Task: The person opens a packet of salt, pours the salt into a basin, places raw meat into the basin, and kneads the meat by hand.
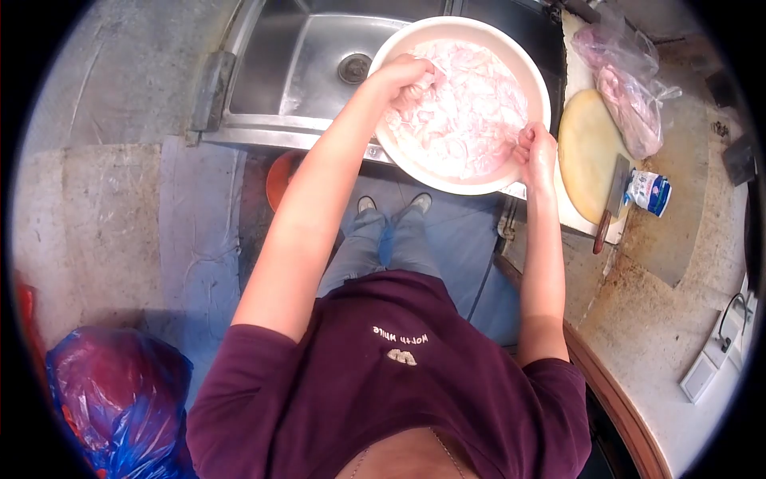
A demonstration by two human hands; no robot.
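A large white basin (385,142) full of pale pink, wet raw meat pieces (467,104) rests over the right part of the sink. My left hand (407,77) reaches over its left side, with the fingers curled around some of the meat. At the right edge, my right hand (537,150) is closed on the basin's rim. Overexposure blurs the outlines of individual pieces.
The steel sink (319,56) lies left of the basin. To the right, a round cutting board (586,152) bears a cleaver (616,195), beside a blue-and-white packet (649,193) and bagged meat (629,104). A red bucket (281,180) sits below; a blue bag (120,391) stands lower left.
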